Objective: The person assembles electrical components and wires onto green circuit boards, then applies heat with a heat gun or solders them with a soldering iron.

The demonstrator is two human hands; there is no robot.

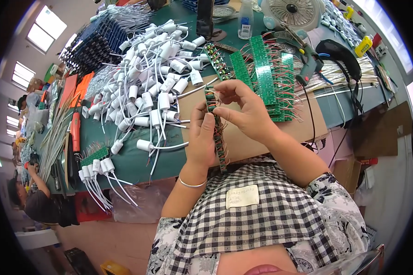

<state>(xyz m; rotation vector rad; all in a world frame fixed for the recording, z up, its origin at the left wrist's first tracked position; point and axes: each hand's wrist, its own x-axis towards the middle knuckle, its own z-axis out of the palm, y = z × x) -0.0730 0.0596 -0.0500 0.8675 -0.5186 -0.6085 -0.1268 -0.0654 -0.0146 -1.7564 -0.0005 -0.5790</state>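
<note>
A long, narrow circuit board strip [221,149] with small parts along it stands edge-on before my chest. My left hand [201,133] is closed round its left side, thumb pointing up. From the other side, my right hand [247,107] has curled fingers and its thumb on the strip's upper part; whatever small piece lies between those fingertips is hidden. Beyond my right hand lie green circuit board panels [262,68] with red and white wires. A populated board [218,62] rests just past my fingers. Beneath everything is a brown board [248,145].
White cylindrical caps with cables [153,87] are heaped to the left. A red-handled tool [75,133] lies farther left, near a small green board [94,156]. At the right are a glue gun [307,66] and its cord. A fan [291,13] and clear bottle [245,20] stand behind.
</note>
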